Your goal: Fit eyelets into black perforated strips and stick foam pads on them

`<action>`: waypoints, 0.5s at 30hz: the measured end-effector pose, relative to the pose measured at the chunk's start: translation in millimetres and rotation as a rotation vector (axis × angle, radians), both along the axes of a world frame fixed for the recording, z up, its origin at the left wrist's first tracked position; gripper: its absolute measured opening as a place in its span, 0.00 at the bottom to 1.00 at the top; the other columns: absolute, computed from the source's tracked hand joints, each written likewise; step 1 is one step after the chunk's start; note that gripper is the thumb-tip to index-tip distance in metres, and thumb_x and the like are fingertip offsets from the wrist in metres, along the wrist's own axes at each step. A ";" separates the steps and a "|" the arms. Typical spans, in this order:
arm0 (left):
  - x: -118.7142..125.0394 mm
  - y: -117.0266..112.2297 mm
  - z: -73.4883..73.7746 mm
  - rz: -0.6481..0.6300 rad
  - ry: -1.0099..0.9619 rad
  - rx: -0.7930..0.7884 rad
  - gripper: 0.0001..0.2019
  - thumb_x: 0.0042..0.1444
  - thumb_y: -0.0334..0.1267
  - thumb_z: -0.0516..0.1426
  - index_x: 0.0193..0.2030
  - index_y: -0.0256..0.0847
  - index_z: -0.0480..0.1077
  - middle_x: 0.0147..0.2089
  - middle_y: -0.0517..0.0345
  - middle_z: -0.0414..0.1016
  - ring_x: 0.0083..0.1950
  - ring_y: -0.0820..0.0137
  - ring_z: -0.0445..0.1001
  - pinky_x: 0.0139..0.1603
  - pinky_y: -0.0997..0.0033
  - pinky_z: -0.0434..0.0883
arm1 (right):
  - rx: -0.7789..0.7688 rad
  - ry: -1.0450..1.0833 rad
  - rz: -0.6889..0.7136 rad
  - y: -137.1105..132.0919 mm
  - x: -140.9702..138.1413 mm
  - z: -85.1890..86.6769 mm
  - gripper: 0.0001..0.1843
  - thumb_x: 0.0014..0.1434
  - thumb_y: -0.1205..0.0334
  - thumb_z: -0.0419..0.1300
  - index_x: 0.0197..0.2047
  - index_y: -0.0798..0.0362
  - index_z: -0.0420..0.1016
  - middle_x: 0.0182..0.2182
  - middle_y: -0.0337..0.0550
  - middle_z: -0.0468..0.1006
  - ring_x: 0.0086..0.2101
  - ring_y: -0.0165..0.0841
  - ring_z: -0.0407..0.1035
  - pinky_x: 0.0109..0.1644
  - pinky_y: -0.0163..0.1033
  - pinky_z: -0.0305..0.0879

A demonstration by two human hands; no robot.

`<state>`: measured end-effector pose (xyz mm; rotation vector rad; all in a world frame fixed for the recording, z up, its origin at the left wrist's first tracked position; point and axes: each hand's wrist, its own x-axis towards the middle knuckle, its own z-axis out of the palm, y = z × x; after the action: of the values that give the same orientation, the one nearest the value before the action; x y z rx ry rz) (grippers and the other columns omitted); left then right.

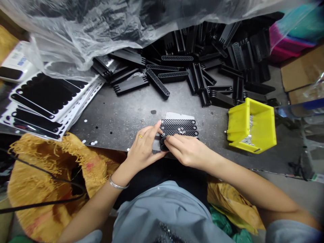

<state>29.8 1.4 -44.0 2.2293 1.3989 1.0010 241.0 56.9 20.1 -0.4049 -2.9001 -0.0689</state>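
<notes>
Several black plastic bars with lattice faces (178, 122) lie side by side in a row near the table's front edge. A few small metal nuts (182, 129) rest loose on top of them. My left hand (144, 143) grips the row's left end, its fingers at the far side and its thumb at the near side. Over the nearest bar, my right hand (188, 148) is bent down with fingertips pinched together at that bar's left end. Whatever sits between those fingertips is hidden. A pale flat piece (174, 115) shows behind the row.
A yellow bin (265, 135) with small metal parts stands at right. Many more black bars (197, 77) are heaped at the back under clear plastic sheeting (106, 30). White-edged sheets with black strips (48, 98) are stacked at left. A yellow woven sack (32, 182) hangs below.
</notes>
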 end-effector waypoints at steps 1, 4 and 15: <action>-0.3 0.1 -0.1 -0.001 -0.002 -0.001 0.50 0.64 0.44 0.63 0.81 0.42 0.34 0.59 0.44 0.75 0.63 0.53 0.70 0.67 0.50 0.67 | -0.009 0.008 -0.007 -3.2 0.1 0.0 0.17 0.74 0.72 0.49 0.39 0.61 0.79 0.37 0.51 0.77 0.34 0.35 0.68 0.35 0.41 0.71; -1.1 0.6 -1.0 -0.012 -0.011 -0.006 0.51 0.63 0.45 0.64 0.81 0.42 0.34 0.59 0.44 0.75 0.63 0.52 0.70 0.67 0.49 0.67 | -0.054 0.057 -0.072 -15.7 -1.7 -1.2 0.13 0.73 0.69 0.54 0.45 0.65 0.80 0.39 0.53 0.79 0.36 0.37 0.69 0.39 0.43 0.73; -1.0 1.5 -1.5 -0.005 -0.006 0.010 0.52 0.62 0.43 0.66 0.81 0.43 0.36 0.58 0.46 0.75 0.62 0.54 0.70 0.67 0.51 0.67 | 0.088 0.026 -0.188 -41.6 -10.1 -11.3 0.13 0.70 0.72 0.56 0.46 0.70 0.81 0.47 0.64 0.80 0.40 0.42 0.71 0.43 0.47 0.75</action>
<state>28.8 2.9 -45.4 2.2336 1.3884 1.0152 230.9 15.3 8.8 -0.6554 -2.8130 -0.2174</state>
